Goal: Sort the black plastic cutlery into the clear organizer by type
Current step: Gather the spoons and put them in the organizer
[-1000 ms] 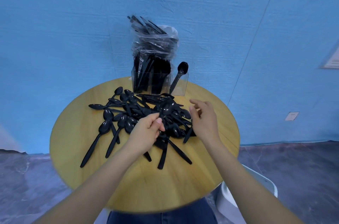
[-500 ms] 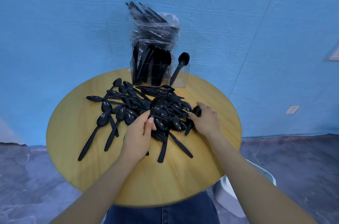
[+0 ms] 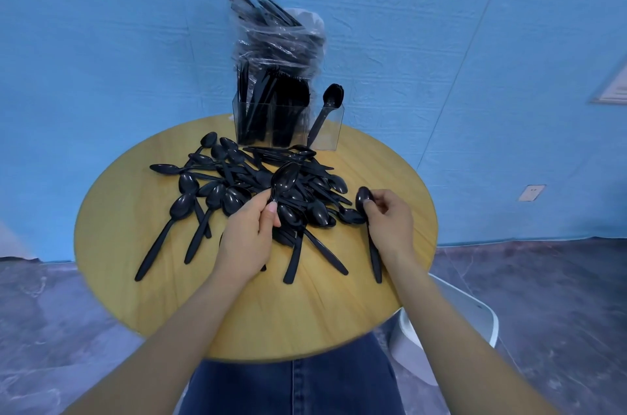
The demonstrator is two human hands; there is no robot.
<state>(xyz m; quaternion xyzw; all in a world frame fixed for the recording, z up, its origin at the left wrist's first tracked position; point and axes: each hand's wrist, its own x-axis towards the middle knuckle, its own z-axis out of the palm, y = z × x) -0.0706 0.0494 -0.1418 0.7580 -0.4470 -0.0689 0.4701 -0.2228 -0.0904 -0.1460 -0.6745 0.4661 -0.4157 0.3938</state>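
A heap of black plastic spoons lies across the middle of the round wooden table. My left hand grips one spoon by the handle, its bowl raised above the heap. My right hand pinches another spoon near its bowl, the handle trailing down toward the table's near edge. At the far edge stands the clear organizer: its left compartments are packed with black cutlery, and the right one holds spoons leaning upright.
A clear plastic bag of more black cutlery rises behind the organizer against the blue wall. A white chair sits low at the right of the table. My legs in jeans are under the near edge.
My left hand lifted a spoon higher out of the heap. My right hand drew back to the right with a spoon pulled free of the pile.
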